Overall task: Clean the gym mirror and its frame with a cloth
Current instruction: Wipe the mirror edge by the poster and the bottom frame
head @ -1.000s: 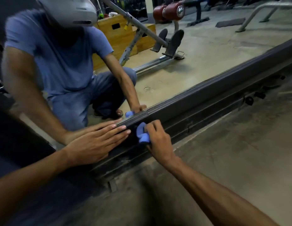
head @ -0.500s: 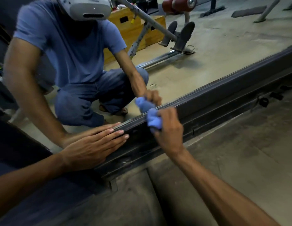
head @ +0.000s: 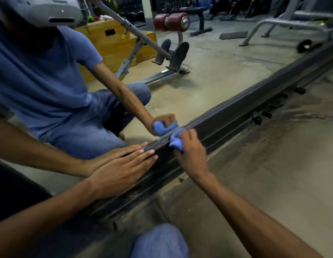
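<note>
Left hand [head: 123, 172] lies flat, fingers straight, on the dark frame [head: 236, 112]; right hand [head: 191, 155] grips the blue cloth [head: 175, 141], apparently pressed to the frame's upper edge, frame centre.

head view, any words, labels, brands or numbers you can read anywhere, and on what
None can be read.
The yellow tag hanging on the bench frame reflected in the mirror: too small and blurred to tell if it bears text.
The blue cloth, the dark mirror frame and the wooden box: no print shows.

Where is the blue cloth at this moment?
In the head view, the blue cloth is near the centre, gripped by the right hand against the top edge of the mirror frame, right of the flat left hand.
</note>
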`<action>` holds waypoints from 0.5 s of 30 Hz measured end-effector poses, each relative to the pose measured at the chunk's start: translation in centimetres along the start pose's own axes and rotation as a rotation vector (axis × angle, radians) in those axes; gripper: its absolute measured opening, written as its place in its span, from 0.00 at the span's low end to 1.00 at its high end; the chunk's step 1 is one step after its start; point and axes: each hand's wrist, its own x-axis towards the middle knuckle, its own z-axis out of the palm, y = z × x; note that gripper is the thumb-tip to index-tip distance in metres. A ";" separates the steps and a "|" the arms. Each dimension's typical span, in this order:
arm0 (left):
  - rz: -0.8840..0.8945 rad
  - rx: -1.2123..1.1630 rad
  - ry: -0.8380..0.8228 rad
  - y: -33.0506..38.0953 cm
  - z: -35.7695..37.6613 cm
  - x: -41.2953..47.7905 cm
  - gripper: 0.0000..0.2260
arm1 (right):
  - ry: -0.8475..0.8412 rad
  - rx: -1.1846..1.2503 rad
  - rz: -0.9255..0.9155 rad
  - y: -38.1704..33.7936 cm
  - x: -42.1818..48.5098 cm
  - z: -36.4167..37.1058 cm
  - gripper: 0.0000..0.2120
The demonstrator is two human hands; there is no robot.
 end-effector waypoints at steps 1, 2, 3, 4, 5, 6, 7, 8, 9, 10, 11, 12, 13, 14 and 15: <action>0.010 0.018 0.009 0.0 0.4 -0.2 0.28 | 0.074 -0.001 0.170 1.1 0.4 -0.6 0.15; 0.020 0.042 0.015 0.2 0.8 -0.4 0.28 | 0.122 0.009 0.277 1.6 0.6 -0.6 0.16; 0.025 0.065 0.014 0.4 1.1 -0.6 0.29 | 0.135 0.030 0.311 1.2 0.3 -0.3 0.16; 0.034 0.083 0.016 0.6 1.5 -0.8 0.29 | 0.123 0.071 0.287 -0.1 -0.4 0.3 0.15; 0.034 0.092 0.026 0.7 1.8 -0.7 0.28 | 0.093 0.133 0.240 -1.9 -1.5 1.2 0.15; 0.025 0.092 0.039 0.7 2.1 -0.5 0.27 | 0.055 0.197 0.206 -3.8 -2.7 2.2 0.15; 0.018 0.090 0.048 0.7 2.2 -0.4 0.27 | 0.025 0.245 0.190 -5.3 -3.9 3.0 0.14; 0.016 0.084 0.055 0.7 2.3 -0.3 0.26 | 0.011 0.270 0.196 -6.3 -4.8 3.5 0.13; 0.012 0.080 0.060 0.8 2.3 -0.3 0.26 | 0.023 0.279 0.214 -6.6 -5.1 3.9 0.12; 0.010 0.073 0.063 0.8 2.4 -0.4 0.26 | 0.064 0.275 0.272 -6.1 -4.7 4.0 0.11; 0.010 0.069 0.056 0.8 2.3 -0.5 0.26 | 0.134 0.269 0.367 -5.2 -3.9 4.0 0.11; 0.016 0.069 0.044 0.8 2.4 -0.7 0.27 | 0.218 0.262 0.502 -4.2 -2.7 3.7 0.10; 0.025 0.072 0.033 0.8 2.5 -0.9 0.28 | 0.302 0.258 0.648 -3.1 -1.3 3.3 0.11; 0.032 0.073 0.026 0.8 2.5 -1.0 0.29 | 0.357 0.269 0.770 -2.5 -0.2 2.8 0.11; 0.033 0.075 0.024 0.8 2.6 -1.0 0.30 | 0.377 0.270 0.813 -2.5 0.5 2.5 0.12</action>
